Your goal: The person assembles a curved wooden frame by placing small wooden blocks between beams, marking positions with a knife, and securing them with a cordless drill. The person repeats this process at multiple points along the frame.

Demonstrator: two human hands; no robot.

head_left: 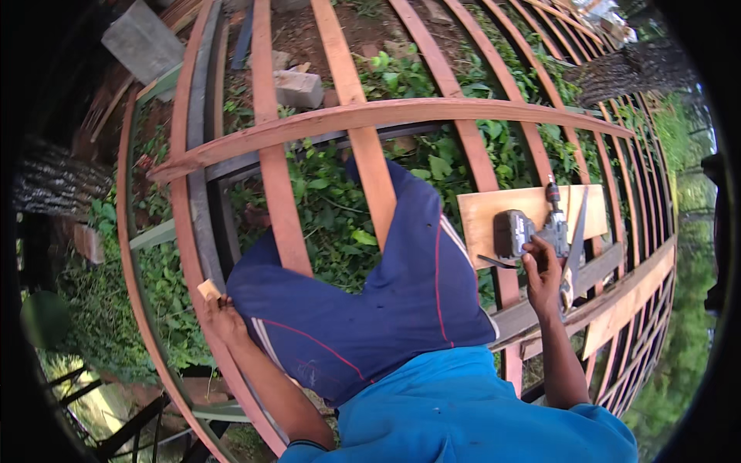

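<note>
A frame of reddish slats (279, 193) spread over green plants (336, 204), and a tree trunk (637, 71) stood behind it. One long beam (409, 112) lay across the slats, blocking the way before the person's knees. A pale board (478, 208) lay at the right; the saw (576, 231) rested partly on it, beside the drill (554, 226), whose black battery (512, 234) carried pale lettering. The right hand (545, 272) had bent fingers at this battery; I cannot tell if they gripped. The left hand (224, 318) pinched a small wooden block (208, 289) above a slat.
</note>
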